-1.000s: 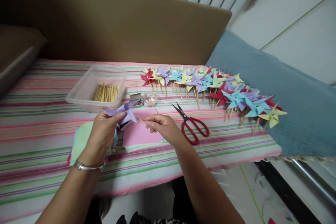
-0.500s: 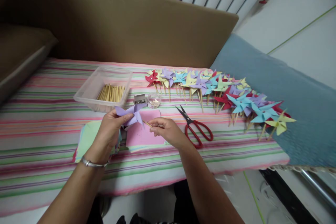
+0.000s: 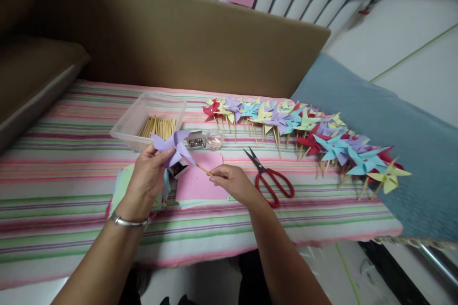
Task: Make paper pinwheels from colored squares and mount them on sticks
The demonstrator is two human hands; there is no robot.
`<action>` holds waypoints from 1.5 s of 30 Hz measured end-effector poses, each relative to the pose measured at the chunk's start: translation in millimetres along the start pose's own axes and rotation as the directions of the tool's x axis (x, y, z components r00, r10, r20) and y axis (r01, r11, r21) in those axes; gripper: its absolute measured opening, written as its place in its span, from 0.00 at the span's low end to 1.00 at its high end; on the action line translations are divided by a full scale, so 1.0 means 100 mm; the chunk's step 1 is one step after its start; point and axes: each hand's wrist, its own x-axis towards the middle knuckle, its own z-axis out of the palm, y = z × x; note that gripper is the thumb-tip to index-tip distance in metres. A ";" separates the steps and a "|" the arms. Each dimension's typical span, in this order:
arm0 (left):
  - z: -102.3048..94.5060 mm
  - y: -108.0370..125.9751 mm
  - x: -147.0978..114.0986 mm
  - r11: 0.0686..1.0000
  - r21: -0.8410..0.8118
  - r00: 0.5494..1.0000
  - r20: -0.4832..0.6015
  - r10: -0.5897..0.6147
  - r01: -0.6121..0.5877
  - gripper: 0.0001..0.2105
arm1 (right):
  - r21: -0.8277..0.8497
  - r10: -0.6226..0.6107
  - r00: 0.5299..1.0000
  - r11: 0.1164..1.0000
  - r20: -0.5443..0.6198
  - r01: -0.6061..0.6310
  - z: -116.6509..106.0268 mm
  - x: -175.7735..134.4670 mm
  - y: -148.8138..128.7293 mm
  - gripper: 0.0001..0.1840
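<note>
Between both hands, above the pink paper (image 3: 200,183) — left hand (image 3: 145,178) pinches the purple pinwheel (image 3: 173,145), right hand (image 3: 231,182) pinches its wooden stick (image 3: 203,169); red scissors (image 3: 270,178) lie just right.

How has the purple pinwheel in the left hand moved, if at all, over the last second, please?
Yes. Judged against the clear stick tray, the purple pinwheel has tipped up, from lying nearly flat to facing the camera, overlapping the tray's front corner.

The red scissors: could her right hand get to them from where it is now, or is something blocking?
Probably yes. The red scissors lie flat on the striped cloth just to the right of the right hand, with only bare cloth between. But that hand pinches a wooden stick, so it is not free.
</note>
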 end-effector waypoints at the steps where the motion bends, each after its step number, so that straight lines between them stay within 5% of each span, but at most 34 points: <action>1: -0.01 0.01 0.01 1.000 -0.015 1.000 -0.009 0.010 -0.010 0.14 | 0.017 0.013 1.000 1.000 0.004 -0.013 -0.01 0.00 -0.01 0.08; 13: -0.03 0.03 0.02 0.999 -0.048 0.992 -0.126 0.009 -0.015 0.12 | 0.278 0.018 0.996 0.960 0.090 -0.043 0.01 0.00 -0.09 0.14; 23: -0.01 0.01 0.01 0.999 -0.043 0.995 -0.102 0.013 -0.018 0.14 | 0.328 0.049 0.990 0.940 0.131 -0.090 0.06 0.01 -0.03 0.10; 36: 0.01 -0.05 -0.01 0.998 -0.061 1.000 0.005 0.015 -0.015 0.12 | 0.235 0.057 0.998 0.970 0.026 -0.061 0.07 0.03 -0.06 0.07; 45: 0.07 -0.02 -0.05 0.996 -0.001 0.996 -0.035 0.086 -0.086 0.14 | 0.249 0.069 0.995 0.967 -0.079 -0.048 0.08 0.05 -0.11 0.07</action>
